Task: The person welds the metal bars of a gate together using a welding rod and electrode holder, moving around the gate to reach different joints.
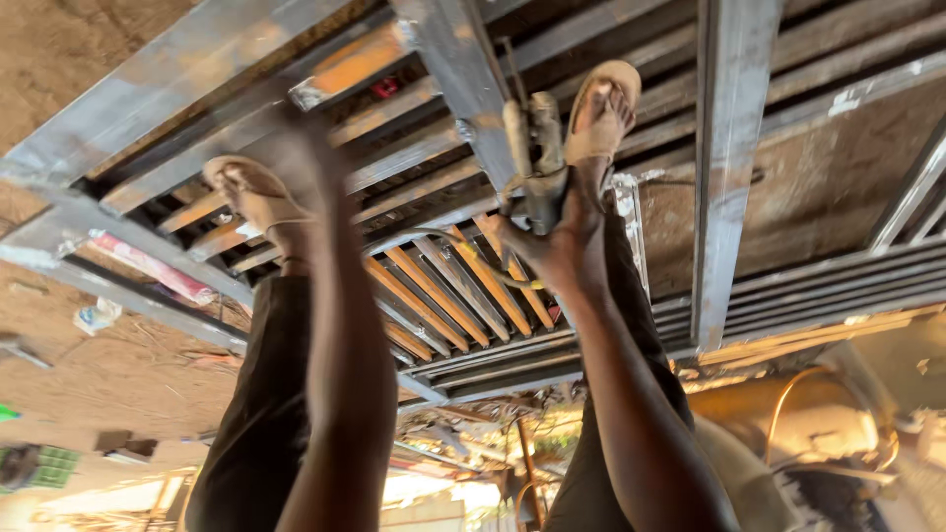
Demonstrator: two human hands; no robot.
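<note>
So, head view: the only camera, tipped steeply down past the person's own legs and arms.
Work in hand: a welding holder (537, 148) set against a steel frame (729, 177) that lies flat over the dirt ground (89, 365).
Done, as I judge it: most of the frame looks assembled, with grey tubes forming the outline and many slats, grey and rust-coloured, already lying in rows between them.
Left to do, as I judge it: the joint at the slanted grey tube (463, 69), where the holder's tip sits; no spark or glow shows, so I cannot tell whether a seam is being laid.
Right hand (557, 241): closed in a full fist round the holder's grip, with a thin cable (443, 236) trailing off to the side.
Left hand (296, 158): blurred at the end of the outstretched arm, over the slats near the left sandal (246, 187); whether it is spread or curled, or touching metal, I cannot tell.
Footing: both sandalled feet stand on the frame itself, the right sandal (601, 108) just beside the holder.
</note>
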